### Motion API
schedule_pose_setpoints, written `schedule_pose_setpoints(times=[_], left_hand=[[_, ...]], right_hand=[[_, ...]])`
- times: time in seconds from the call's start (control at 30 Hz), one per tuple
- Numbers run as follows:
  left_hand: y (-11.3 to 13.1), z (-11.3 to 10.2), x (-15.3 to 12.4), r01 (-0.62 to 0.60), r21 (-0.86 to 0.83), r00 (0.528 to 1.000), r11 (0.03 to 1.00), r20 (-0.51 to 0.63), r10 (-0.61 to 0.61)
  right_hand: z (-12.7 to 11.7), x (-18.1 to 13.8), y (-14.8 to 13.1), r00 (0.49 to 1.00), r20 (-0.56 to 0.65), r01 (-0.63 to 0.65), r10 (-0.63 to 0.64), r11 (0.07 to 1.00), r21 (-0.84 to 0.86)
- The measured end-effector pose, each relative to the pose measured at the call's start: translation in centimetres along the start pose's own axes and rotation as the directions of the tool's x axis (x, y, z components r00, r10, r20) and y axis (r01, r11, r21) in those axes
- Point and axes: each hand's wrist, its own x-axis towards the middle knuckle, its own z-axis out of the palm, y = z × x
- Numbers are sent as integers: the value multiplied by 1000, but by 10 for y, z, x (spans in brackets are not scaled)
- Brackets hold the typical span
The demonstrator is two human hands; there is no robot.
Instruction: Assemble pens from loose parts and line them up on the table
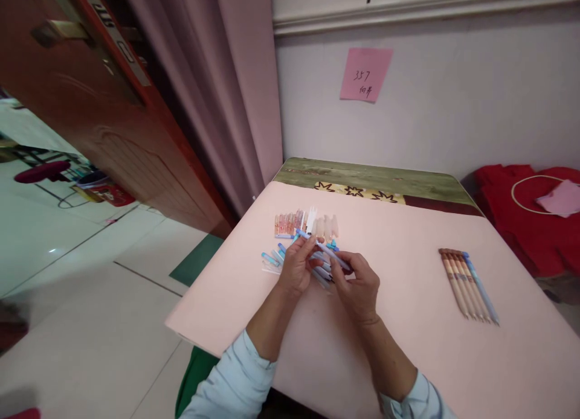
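A blue pen (333, 254) slants between my hands above the table. My left hand (296, 265) pinches its upper end, and my right hand (357, 283) grips the lower end with thumb and fingers. Under and behind my hands lies a loose pile of blue and white pen parts (270, 259), partly hidden by them. Beyond the pile, pinkish patterned barrels (289, 224) stand in a row beside white clip-like pieces (312, 218) and pale translucent grips (327, 227).
Several pens (466, 285), brown-topped with one blue, lie side by side at the right of the pink-covered table (408, 346). A wooden door (136, 123) and a curtain (226, 75) border the left. Red cloth (507, 220) sits past the right edge.
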Motion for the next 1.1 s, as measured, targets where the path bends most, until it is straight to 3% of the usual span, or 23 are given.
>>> schedule_pose_setpoints(times=[1.1], left_hand=[[-2, -3, -3, 17, 31, 999, 999, 40, -19]], right_hand=[[-1, -2, -4, 1000, -5, 3, -3, 998, -65]])
